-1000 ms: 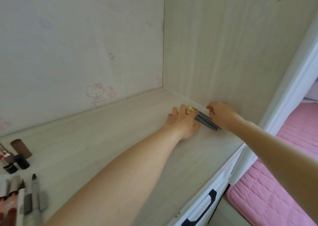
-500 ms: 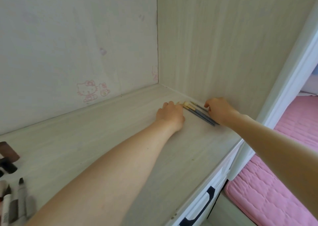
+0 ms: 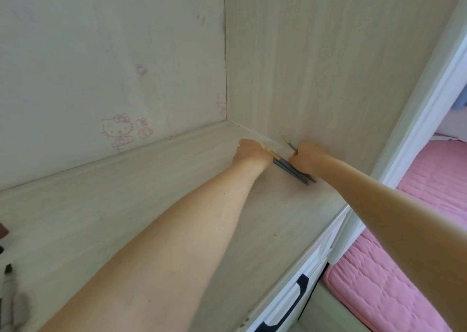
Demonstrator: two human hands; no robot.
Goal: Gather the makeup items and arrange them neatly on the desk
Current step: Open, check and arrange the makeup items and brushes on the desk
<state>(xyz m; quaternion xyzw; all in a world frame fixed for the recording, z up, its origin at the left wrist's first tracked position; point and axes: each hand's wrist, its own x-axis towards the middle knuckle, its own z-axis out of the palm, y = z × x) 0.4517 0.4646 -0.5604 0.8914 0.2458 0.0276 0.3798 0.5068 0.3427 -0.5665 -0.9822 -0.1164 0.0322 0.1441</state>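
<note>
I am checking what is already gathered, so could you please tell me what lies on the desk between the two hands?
In the head view, a bundle of grey-handled makeup brushes lies on the pale wooden desk between the left hand and the right hand.
</note>
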